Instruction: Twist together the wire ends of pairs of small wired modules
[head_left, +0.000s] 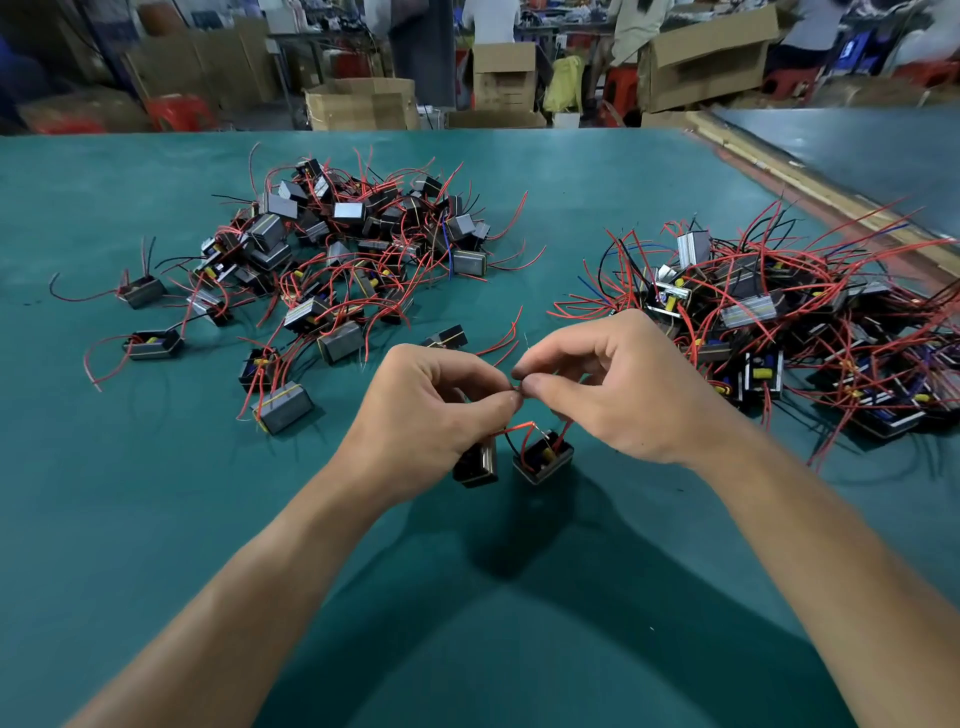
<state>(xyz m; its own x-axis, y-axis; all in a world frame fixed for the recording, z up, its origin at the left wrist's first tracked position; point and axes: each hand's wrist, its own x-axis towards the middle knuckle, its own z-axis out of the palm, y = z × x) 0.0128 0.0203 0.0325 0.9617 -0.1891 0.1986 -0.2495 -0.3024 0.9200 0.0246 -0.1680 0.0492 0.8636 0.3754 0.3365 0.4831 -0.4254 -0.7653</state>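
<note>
Wire ends (517, 386) of one pair meet at near centre, raised above the green table mat (519, 597). The left hand (431, 400) and right hand (613, 384) each pinch the wires tightly between thumb and forefinger, tips almost touching; the other fingers are loosely curled. The joint itself is hidden by the fingertips, so the degree of twist cannot be read. The left module (477, 463) and right module (543, 457) sit side by side just below the hands; cannot tell whether they hang or rest on the mat. Judgement: a grip this close to the tips keeps the thin leads from buckling while they are rolled, and leaving the bodies low keeps the leads straight. The modules are small dark blocks with grey banded faces, and the right one shows a yellow part. The leads are thin and springy, mostly red with one black. The far-left pile (353, 249) is loose. The right pile (779, 322) is more tangled, so possibly finished pairs. The mat is matte and smooth.
</note>
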